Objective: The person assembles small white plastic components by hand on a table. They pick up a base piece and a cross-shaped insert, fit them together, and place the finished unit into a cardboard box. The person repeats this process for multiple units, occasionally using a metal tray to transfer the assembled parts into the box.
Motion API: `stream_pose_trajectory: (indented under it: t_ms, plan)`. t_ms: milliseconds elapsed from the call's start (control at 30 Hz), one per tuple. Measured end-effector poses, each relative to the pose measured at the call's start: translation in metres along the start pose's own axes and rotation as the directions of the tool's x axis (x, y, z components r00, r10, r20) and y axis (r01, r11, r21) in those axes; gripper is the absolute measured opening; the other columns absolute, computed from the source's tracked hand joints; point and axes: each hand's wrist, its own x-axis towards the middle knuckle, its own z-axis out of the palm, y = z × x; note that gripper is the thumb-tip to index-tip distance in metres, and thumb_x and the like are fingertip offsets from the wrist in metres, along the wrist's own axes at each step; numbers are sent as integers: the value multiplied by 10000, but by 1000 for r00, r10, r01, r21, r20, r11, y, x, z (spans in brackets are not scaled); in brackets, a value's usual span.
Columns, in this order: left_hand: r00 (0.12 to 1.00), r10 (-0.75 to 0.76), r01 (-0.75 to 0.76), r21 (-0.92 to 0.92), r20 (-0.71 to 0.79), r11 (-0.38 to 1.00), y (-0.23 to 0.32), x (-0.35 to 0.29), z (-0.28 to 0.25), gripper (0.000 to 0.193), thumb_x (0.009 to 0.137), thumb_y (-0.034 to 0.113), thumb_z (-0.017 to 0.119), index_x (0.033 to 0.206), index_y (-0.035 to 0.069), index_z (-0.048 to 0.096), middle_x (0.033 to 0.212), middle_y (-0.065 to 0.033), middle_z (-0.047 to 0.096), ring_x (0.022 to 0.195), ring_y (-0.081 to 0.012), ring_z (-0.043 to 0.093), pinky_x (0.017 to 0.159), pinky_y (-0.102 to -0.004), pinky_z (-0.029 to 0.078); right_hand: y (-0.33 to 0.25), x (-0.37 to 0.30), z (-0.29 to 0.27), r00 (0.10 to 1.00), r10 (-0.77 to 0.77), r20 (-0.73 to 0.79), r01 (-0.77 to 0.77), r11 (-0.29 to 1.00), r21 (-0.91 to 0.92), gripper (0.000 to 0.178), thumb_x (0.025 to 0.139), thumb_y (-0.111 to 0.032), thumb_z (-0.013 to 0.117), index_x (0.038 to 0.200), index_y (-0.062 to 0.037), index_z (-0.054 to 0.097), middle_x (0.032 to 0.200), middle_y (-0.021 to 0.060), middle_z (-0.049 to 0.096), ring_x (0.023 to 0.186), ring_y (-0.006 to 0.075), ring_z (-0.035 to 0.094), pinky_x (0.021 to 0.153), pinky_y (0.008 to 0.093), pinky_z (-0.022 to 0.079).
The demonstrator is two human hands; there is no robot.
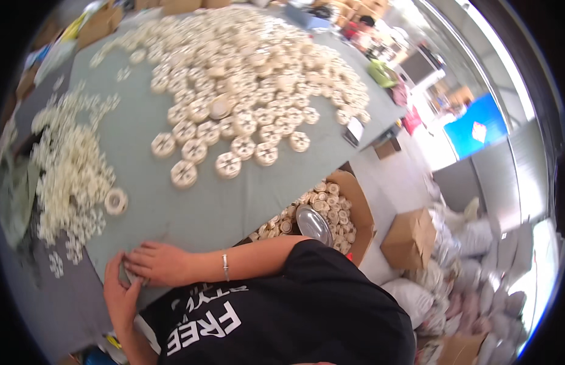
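Off-white piece between both hands, mostly covered

Grip: left hand [119,295] and right hand [157,263] meet at the near edge of the table [151,213], low left in view. Small pale piece [134,278] sits in the gap between them: left thumb just below it, right fingers bent over from the upper right. Only a sliver shows. Hands are together around it, but fingertips overlap, so can't tell which one pinches it or how tightly. Shape of the piece: can't tell.

Around the grip: one round cream piece [116,201] lies alone on the table, beyond the hands, apart from both piles. Heap of small white parts [75,182] is to its left. Big spread of round cream pieces [252,73] covers the far side, well apart from the hands; many have dark marks on top.

Right wrist wears a bracelet [226,266]. Past that forearm, an open carton [358,201] holds more round pieces, plus a shiny oval dish [314,224] on top.
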Motion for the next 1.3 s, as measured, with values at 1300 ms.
stream_pose_trajectory:
  t_ms: [1300]
  plan:
    - [900,419,-359,340,-123,869,10,31,48,695,740,141,838,1391,62,609,1357,-168,606,1227,-390,604,1028,-445,497,115,95,-53,556,785,273,-614,167,771,496,991,-450,649,830,17,693,813,216,696,818,388,705,744,480,576]
